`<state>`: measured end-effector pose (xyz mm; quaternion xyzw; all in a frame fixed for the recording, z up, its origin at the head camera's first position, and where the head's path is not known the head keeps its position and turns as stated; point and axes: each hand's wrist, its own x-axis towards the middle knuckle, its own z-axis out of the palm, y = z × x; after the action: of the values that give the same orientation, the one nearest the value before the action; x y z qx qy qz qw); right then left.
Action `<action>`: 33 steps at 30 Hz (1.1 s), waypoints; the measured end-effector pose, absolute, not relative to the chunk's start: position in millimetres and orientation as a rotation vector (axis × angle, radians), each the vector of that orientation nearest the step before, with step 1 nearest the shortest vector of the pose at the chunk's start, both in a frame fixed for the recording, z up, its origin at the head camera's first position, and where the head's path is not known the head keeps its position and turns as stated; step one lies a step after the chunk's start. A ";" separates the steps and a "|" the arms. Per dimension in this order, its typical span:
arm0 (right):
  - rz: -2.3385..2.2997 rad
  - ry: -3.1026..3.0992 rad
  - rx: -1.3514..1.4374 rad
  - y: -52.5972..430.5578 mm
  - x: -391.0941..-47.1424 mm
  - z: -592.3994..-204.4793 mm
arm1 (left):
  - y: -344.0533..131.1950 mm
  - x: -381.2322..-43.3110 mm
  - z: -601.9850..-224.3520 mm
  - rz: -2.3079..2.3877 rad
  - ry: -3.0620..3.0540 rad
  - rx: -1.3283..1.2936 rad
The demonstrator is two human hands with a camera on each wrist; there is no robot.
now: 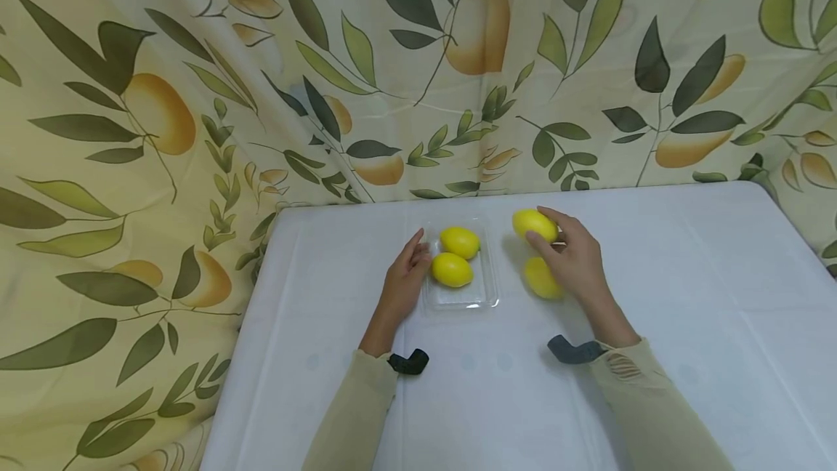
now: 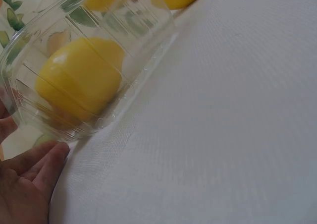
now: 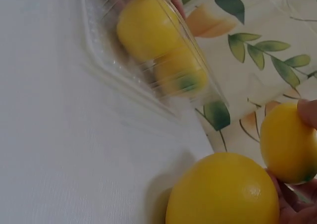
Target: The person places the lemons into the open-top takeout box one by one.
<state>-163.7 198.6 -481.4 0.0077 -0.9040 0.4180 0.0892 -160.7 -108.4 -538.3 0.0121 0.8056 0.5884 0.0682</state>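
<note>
A clear plastic container (image 1: 461, 304) stands on the table with two yellow lemons in it, the nearer lemon (image 1: 452, 270) and the farther lemon (image 1: 461, 242). My left hand (image 1: 407, 275) rests along the container's left side, its fingers fairly straight; in the left wrist view the fingertips (image 2: 59, 149) lie by the container's corner. To the right of the container, my right hand (image 1: 575, 256) pinches a lemon (image 1: 532, 224) between thumb and fingers, raised above the table. Another lemon (image 1: 541, 278) lies on the table below that hand, large in the right wrist view.
A white cloth covers the table (image 1: 706, 311). Behind it and on the left hangs a curtain (image 1: 418, 93) printed with leaves and fruit. Dark straps (image 1: 575, 349) are worn at both wrists.
</note>
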 end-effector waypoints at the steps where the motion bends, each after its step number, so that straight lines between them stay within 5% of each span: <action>1: 1.255 -2.691 0.016 197.5 -163.2 -480.9 | -108.5 -160.9 -538.6 1.772 2.426 0.035; 33: 1.321 -2.712 0.219 158.8 -158.7 -473.4 | -108.4 -160.2 -537.5 1.789 2.416 0.054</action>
<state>-158.7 158.8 -473.4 0.0724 -0.8951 0.4361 0.0582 -160.2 -108.4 -537.5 0.0179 0.8017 0.5937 0.0672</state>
